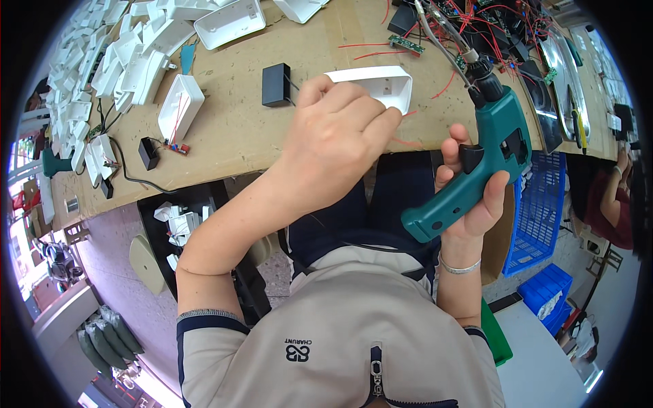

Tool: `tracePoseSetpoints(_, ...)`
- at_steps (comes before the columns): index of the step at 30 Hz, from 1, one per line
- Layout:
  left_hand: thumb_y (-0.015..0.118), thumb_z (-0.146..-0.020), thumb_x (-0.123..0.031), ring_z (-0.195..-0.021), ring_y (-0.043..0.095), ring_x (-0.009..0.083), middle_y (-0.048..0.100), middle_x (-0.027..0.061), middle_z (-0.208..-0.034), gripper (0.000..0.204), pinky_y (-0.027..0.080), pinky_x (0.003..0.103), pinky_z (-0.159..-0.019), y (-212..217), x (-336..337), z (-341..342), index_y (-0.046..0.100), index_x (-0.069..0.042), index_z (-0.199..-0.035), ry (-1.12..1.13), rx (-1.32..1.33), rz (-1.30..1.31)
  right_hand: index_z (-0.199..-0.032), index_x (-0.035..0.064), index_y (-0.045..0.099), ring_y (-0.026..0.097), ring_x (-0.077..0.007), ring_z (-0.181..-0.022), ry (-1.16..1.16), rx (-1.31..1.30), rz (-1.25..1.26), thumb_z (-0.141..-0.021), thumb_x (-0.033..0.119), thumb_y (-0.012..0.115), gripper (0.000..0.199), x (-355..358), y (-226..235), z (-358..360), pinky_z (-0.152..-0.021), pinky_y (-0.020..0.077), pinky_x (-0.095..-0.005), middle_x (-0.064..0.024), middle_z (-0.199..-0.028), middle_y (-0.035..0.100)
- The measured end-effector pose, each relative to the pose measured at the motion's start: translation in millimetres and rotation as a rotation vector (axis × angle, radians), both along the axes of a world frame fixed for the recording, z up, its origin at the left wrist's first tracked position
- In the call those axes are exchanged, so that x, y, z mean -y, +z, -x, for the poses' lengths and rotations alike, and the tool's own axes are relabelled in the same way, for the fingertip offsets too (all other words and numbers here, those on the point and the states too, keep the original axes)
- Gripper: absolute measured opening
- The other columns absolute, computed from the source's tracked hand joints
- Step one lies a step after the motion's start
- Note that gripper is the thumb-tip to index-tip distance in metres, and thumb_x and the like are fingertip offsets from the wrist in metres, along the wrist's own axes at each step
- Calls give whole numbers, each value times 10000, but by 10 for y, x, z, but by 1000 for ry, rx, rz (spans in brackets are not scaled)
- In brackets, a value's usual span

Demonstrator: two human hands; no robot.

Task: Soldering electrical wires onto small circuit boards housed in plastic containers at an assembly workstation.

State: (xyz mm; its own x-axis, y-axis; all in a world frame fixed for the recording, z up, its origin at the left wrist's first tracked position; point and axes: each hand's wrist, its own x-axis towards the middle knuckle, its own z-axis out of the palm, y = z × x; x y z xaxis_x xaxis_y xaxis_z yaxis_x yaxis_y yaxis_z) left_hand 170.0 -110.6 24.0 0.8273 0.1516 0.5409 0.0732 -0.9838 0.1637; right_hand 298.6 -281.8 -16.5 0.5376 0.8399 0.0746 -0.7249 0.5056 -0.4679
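My right hand (484,209) holds a green pistol-grip soldering gun (505,129) by its handle, fingers near the black trigger, its metal tip pointing away toward the far side of the bench. My left hand (340,126) is closed, with the fingers curled down over the near-left side of a white plastic housing (400,92). What those fingers grip is hidden under the hand. A black rectangular box (275,86) lies just left of it, and a dark wire runs from the box toward the hand.
White housings (146,51) are heaped at the far left of the bench (231,115). Another housing (181,109) sits near a small black block (148,154) with a red board. Circuit boards with red wires (469,20) pile up far right. Blue crates (537,211) stand below right.
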Motion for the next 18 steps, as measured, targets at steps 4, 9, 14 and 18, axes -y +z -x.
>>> tracePoseSetpoints(4,639,-704,-15,-767,562,200,588,32,-777,212,381,363,-771,30,-73,99,606,-53,-910,-105,81,299,-1414,33,238,539,-334,-1139,11,53,53,-892,398,558,713,-47,26,29,-816,550,-344,-294,-1349,367)
tracePoseSetpoints(9,619,-726,21,-750,556,236,588,61,-803,188,403,356,-749,56,-115,148,594,-50,-898,-152,73,496,-1430,23,182,546,-328,-1126,163,114,57,-883,421,562,776,-189,81,114,-819,546,-335,-323,-1377,306)
tracePoseSetpoints(14,589,-701,77,-730,560,271,576,99,-852,250,457,348,-660,78,-151,145,587,-19,-931,-252,88,373,-1420,-6,187,519,-342,-1161,222,151,38,-890,426,548,773,-274,115,139,-841,539,-338,-310,-1355,350)
tracePoseSetpoints(18,599,-676,89,-727,569,266,573,107,-841,291,468,340,-618,98,-106,161,587,-14,-948,-241,91,383,-1401,-32,218,500,-340,-1187,227,198,101,-891,434,541,763,-268,107,130,-871,530,-342,-292,-1330,396)
